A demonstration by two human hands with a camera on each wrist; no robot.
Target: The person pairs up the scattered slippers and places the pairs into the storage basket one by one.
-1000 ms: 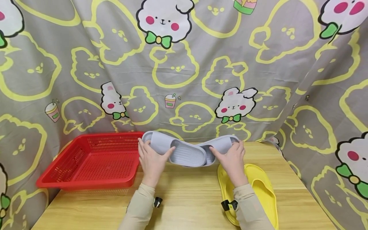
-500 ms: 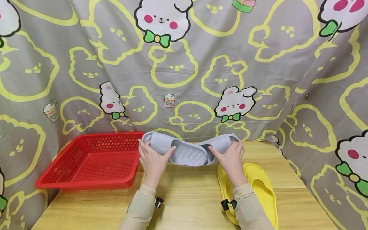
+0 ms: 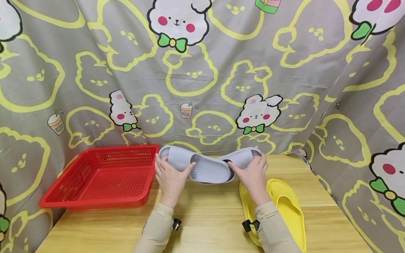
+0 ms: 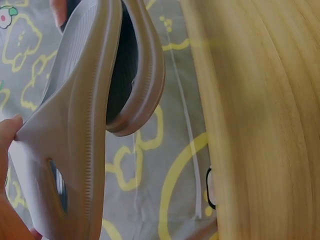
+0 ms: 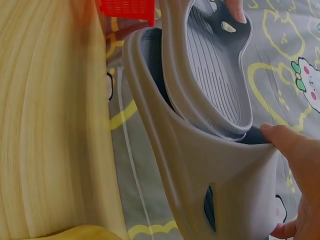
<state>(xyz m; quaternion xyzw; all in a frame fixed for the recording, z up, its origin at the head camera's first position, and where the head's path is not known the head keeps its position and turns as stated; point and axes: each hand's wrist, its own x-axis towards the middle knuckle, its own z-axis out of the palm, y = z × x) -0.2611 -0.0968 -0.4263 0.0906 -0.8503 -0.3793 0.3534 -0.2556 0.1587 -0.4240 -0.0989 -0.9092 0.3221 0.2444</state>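
Note:
Two grey-blue slippers are held above the back of the table, toes pointing outward. My left hand [image 3: 172, 181] grips the left slipper [image 3: 210, 170] around its strap, thumb at the strap's opening edge. My right hand [image 3: 254, 179] grips the right slipper [image 3: 242, 160] the same way. The left slipper's heel lies over the right slipper's footbed, close to its strap opening, as the right wrist view shows with the upper slipper [image 5: 215, 70] and lower slipper [image 5: 225, 175]. In the left wrist view, the right slipper's heel [image 4: 150, 75] sticks out behind the left slipper [image 4: 65, 135].
A red perforated plastic basket [image 3: 95, 203] stands at the left of the wooden table [image 3: 202, 225]. A pair of yellow slippers [image 3: 292, 214] lies at the right, partly under my right forearm. A patterned grey curtain [image 3: 202, 84] hangs behind the table.
My left hand and its slipper have shifted slightly right, so that slipper's heel reaches a little further over the right one. My right hand has barely moved.

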